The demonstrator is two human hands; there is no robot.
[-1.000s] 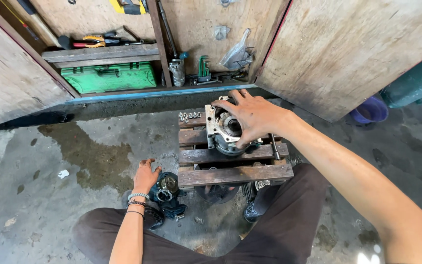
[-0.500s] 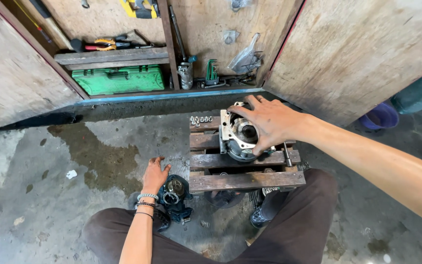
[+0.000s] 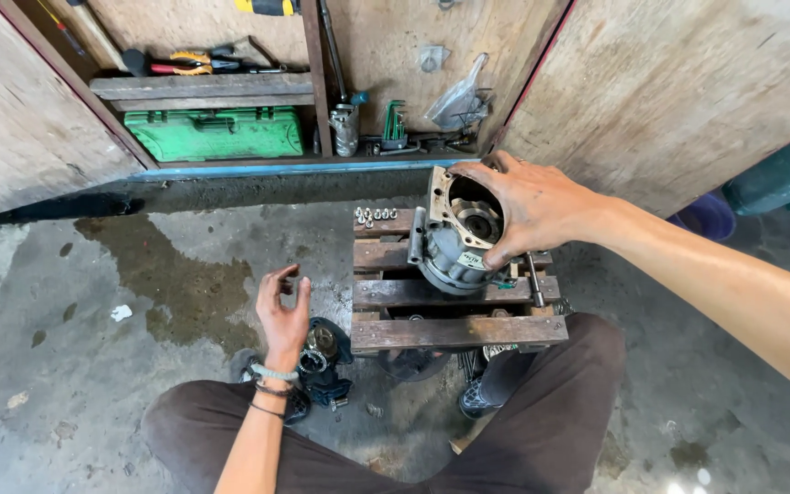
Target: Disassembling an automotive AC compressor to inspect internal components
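Concrete floor, wooden stand (image 3: 454, 331), housing (image 3: 454, 240) under right hand (image 3: 528, 201).

We see a low slatted wooden stand (image 3: 454, 331) on stained concrete floor (image 3: 139, 302), carrying a grey metal engine housing (image 3: 454, 240), small bolts (image 3: 374, 216) and a steel rod (image 3: 535, 282).

Green plastic tool case (image 3: 215, 134) sits in the open wooden cabinet, tucked right under a shelf (image 3: 201, 86) with red and yellow handled pliers (image 3: 196, 61) lying on it. Just right of the case there's a metal cylinder (image 3: 345, 128), then a set of green hex keys (image 3: 394, 123) and a crumpled clear bag (image 3: 457, 96). Farther right of the case, past the cabinet door, a purple tub (image 3: 708, 213) sits on the stained concrete floor (image 3: 93, 302).
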